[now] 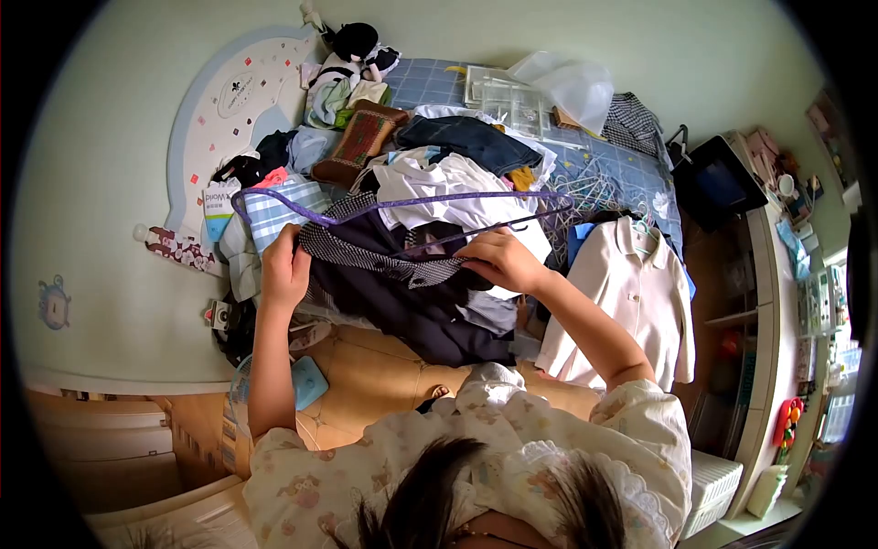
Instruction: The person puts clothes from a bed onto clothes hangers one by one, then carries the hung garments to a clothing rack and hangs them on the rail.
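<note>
Held out over the bed is a black-and-white checked garment (389, 263), gripped at its left side by my left hand (288, 267) with fingers closed. My right hand (505, 259) pinches its other end. A purple clothes hanger (439, 196) spans behind and above both hands; part of it is hidden by the cloth. Dark fabric (393, 306) hangs below the checked piece, and whether the two are joined I cannot tell. Behind the hanger lies a white shirt (444, 183) on the pile.
Clothes heap the bed, with a brown patterned cushion (359, 142), dark jeans (471, 142) and a tangle of wire hangers (599, 192). A cream jacket (622, 284) lies at the right. Clear plastic boxes (508, 99) sit at the back. A cabinet (764, 274) stands right.
</note>
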`<state>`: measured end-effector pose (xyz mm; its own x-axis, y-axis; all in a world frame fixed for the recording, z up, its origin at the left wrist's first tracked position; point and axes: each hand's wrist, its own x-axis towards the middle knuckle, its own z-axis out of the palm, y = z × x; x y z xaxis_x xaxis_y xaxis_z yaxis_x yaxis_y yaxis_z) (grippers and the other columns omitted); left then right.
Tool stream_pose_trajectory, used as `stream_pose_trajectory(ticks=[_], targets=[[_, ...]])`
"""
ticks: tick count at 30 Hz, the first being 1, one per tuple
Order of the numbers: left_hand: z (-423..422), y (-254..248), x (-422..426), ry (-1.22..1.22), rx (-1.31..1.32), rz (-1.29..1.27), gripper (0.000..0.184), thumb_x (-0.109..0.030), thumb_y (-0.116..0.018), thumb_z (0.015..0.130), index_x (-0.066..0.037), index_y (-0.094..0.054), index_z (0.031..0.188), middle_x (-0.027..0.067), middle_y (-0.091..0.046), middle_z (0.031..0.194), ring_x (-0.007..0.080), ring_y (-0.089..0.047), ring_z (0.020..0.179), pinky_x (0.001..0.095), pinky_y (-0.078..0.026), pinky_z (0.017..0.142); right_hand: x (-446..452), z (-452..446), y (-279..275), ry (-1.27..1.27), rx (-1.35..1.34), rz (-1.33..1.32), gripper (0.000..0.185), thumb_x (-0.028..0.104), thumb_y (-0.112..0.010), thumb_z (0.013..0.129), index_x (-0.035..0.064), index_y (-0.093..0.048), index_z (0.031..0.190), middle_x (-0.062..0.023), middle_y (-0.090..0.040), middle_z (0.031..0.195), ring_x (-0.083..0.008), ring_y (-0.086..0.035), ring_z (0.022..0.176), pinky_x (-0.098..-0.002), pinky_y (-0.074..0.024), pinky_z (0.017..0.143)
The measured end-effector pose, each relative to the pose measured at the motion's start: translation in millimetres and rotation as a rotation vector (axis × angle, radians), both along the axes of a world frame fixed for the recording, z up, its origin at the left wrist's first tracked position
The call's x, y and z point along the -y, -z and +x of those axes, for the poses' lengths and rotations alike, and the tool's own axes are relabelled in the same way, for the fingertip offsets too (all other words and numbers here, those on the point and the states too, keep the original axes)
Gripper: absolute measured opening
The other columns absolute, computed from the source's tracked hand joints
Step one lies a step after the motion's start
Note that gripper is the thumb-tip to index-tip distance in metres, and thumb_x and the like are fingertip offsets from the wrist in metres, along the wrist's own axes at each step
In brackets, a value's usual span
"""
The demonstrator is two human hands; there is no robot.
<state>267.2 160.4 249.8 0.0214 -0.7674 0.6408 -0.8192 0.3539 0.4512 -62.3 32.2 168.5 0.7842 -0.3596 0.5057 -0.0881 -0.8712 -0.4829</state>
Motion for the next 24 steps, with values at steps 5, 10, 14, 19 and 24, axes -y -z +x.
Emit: stream_pose_trajectory(ticks=[5,10,14,19,24], targets=[[0,-5,-32,0.053,0.092,-0.059,0.014,-0.007,-0.050,0.085,0.003,-0.050,0.095,0.0219,-0.057,0.074,0.0409,-0.057,0.066,0.0372,-0.045,0.057,-73,-8,-23,0.064,-0.011,-0.153,0.024,0.020,-0.071,0.079,0.0113,-0.066,0.100,-0.0040,-0.062,0.084,-0.0224,-0.059,0.081,-0.0360,-0.0372,0.080],[-1,-31,-61,0.050,0.066,-0.010,0.016,-0.004,-0.051,0.084,0.005,-0.050,0.098,0.0225,-0.057,0.076,0.0411,-0.057,0.067,0.0369,-0.046,0.059,-139,-16,-57,0.050,-0.093,-0.137,0.032,0.025,-0.068,0.081,0.0114,-0.061,0.110,-0.0041,-0.059,0.079,-0.0236,-0.057,0.076,-0.0353,-0.0366,0.078],[-5,-44,-73,0.101,0.096,-0.096,0.015,-0.004,-0.052,0.085,0.004,-0.050,0.098,0.0218,-0.057,0.076,0.0408,-0.057,0.067,0.0369,-0.046,0.059,-171,-15,-68,0.137,-0.221,-0.308,0.038,0.023,-0.064,0.082,0.0147,-0.058,0.119,-0.0008,-0.054,0.072,-0.0199,-0.054,0.070,-0.0337,-0.0353,0.072],[-4,-62,-79,0.088,0.128,-0.079,0.015,-0.004,-0.052,0.084,0.002,-0.051,0.098,0.0224,-0.056,0.077,0.0435,-0.056,0.071,0.0397,-0.046,0.059,-184,-20,-81,0.186,-0.214,-0.349,0.019,0.025,-0.064,0.081,0.0144,-0.063,0.097,-0.0004,-0.051,0.074,-0.0193,-0.053,0.069,-0.0337,-0.0373,0.069],[14,-76,-80,0.053,0.185,-0.188,0.018,-0.005,-0.053,0.085,0.002,-0.052,0.100,0.0231,-0.059,0.080,0.0434,-0.057,0.072,0.0407,-0.047,0.061,-183,-49,-107,0.276,-0.184,-0.233,0.020,0.025,-0.074,0.073,0.0077,-0.065,0.075,-0.0105,-0.056,0.108,-0.0296,-0.052,0.100,-0.0386,-0.0392,0.085]])
